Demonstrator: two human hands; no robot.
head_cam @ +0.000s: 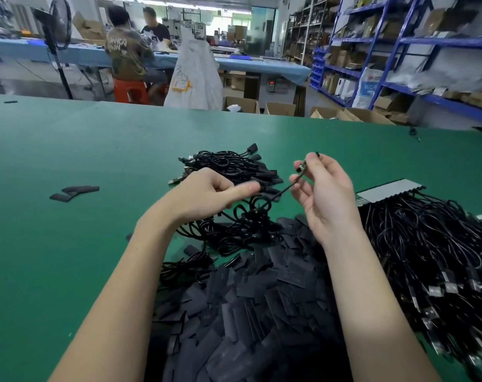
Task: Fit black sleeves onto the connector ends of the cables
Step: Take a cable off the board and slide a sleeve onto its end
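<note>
Green table (69, 257); cable (282, 192) between left hand (206, 193) and right hand (321, 194).

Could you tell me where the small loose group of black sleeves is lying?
In the head view, the few stray sleeves lie on the green table, left of the left hand.

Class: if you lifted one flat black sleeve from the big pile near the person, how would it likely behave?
The sleeves look thin and flat, so probably light and floppy. Overlapping loosely, neighbours may slide when one is pulled.
</note>
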